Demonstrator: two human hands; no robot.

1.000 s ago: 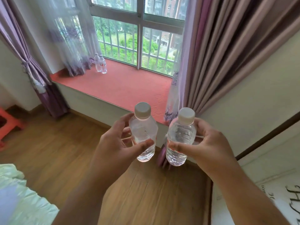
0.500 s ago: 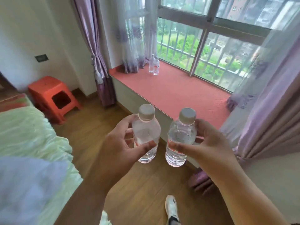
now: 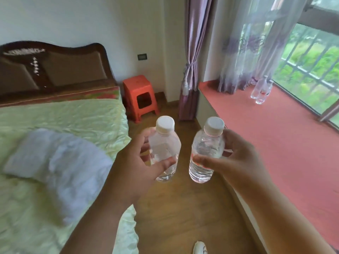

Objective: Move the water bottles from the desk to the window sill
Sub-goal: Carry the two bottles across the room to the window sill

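From my remote seat I am looking down through the head camera into a bedroom. At far left is a bed (image 3: 60, 114) with a pale green cover, a dark wooden headboard (image 3: 53, 65) behind it, and a white pillow (image 3: 60, 167) lying on the cover near me. Just right of the bed an orange plastic stool (image 3: 140, 97) stands on the wooden floor (image 3: 176, 208) against the wall. In the middle, both of the person's arms reach forward over the floor. The left hand (image 3: 135, 167) grips a clear water bottle (image 3: 165, 151) with a white cap, thumb across the front of its lower body and fingers curled round the far side; the bottle stands upright. Just beside it, not touching, the right hand (image 3: 236, 160) grips a second clear bottle (image 3: 206, 153) the same way, thumb in front and fingers wrapped behind, also upright. Behind the hands a purple curtain (image 3: 192, 57) hangs tied at its middle. To the right runs the red window sill (image 3: 275, 140), at about the level of the held bottles. Far back on it, near a sheer curtain (image 3: 253, 43) and the window (image 3: 311, 66), two more clear bottles (image 3: 260, 90) stand close together. At the bottom edge the tip of a white shoe (image 3: 200, 248) shows on the floor.
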